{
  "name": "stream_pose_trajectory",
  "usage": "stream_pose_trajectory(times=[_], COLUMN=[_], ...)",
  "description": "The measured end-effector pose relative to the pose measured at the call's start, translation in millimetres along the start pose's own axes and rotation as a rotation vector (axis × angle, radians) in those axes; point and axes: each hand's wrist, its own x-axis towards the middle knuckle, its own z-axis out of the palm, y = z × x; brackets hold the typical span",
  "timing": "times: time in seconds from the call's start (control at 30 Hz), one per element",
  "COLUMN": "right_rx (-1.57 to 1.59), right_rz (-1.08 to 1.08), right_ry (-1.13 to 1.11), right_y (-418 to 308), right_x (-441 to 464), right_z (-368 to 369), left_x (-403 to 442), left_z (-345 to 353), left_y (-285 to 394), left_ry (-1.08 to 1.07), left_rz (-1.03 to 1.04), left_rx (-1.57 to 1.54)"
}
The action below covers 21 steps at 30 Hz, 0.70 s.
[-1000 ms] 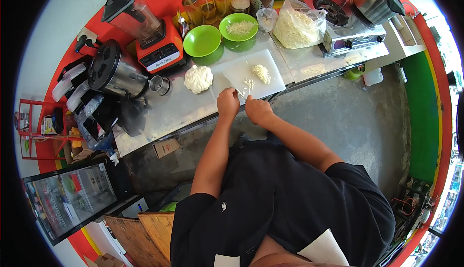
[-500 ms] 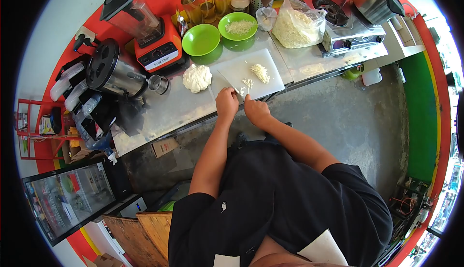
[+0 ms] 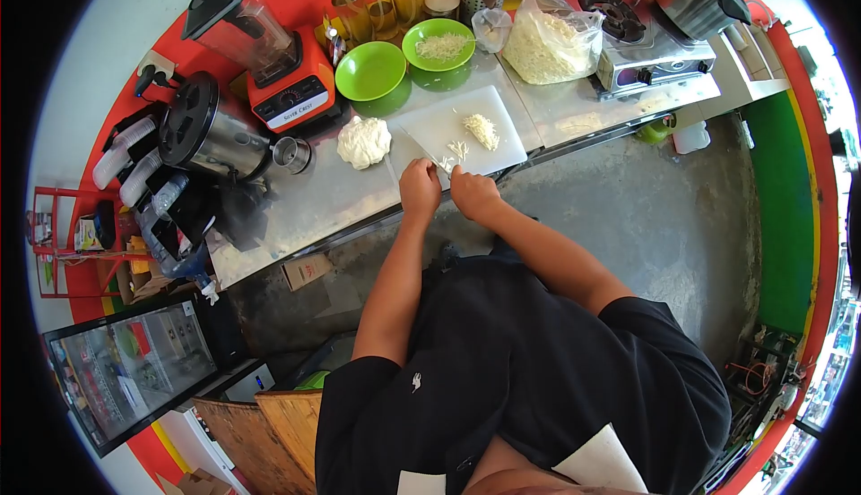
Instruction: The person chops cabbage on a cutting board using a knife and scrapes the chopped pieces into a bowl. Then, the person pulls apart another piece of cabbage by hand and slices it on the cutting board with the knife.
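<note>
My left hand (image 3: 420, 188) is closed at the near edge of the white cutting board (image 3: 504, 127). Its fingertips lie beside a thin knife blade (image 3: 418, 143), and whatever they pinch is hidden. Close by on the right, my right hand (image 3: 474, 195) is closed at the near end of the knife, its handle mostly covered by the fingers. The blade slants up and to the left. Thin pale strips (image 3: 458, 150) lie scattered just beyond my hands, with a larger heap of pale shreds (image 3: 482, 132) behind them. A white, lumpy mass (image 3: 364, 143) sits left of the board.
Behind the board stand a green bowl (image 3: 370, 72) and a second green bowl (image 3: 456, 62) holding pale shreds. A plastic bag of pale pieces (image 3: 553, 42) is beside a gas stove (image 3: 653, 65). Leftward are a red blender (image 3: 291, 91), a metal cup (image 3: 291, 154) and a steel pot (image 3: 215, 132).
Both hands stay at the near edge of the board with only a slight shift. The view has moved a little; the strips and bowls look unchanged.
</note>
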Motion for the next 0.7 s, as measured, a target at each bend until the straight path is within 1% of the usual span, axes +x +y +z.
stream_pose_trajectory(times=[0.07, 0.17, 0.23, 0.37, 0.43, 0.57, 0.63, 0.7], right_rx=[-0.023, -0.028, 0.077, 0.084, -0.017, 0.000, 0.052, 0.043], right_rz=[-0.018, -0.006, 0.080, 0.042, -0.011, 0.011, 0.062, 0.038], right_ry=[0.002, 0.002, -0.015, -0.003, 0.028, 0.006, 0.001, 0.011], right_y=[-1, -8, -8, 0, 2, -4, -4, -2], right_x=[1, -8, -8, -1, 3, -3, -3, 1], right_z=[-6, 0, 6, 7, 1, 3, 9, 8], left_x=[2, 3, 3, 2, 1, 2, 1, 0], left_z=[-2, 0, 2, 0, 1, 3, 4, 6], left_y=[0, -2, -5, -1, -2, -3, -6, -8], left_ry=[-0.049, -0.030, -0.024, -0.024, -0.027, -0.028, -0.007, 0.011], left_rz=[-0.042, -0.060, -0.059, -0.049, -0.048, -0.069, -0.065, -0.062], left_rx=[0.009, 0.009, -0.006, -0.009, 0.004, 0.018, 0.009, 0.002])
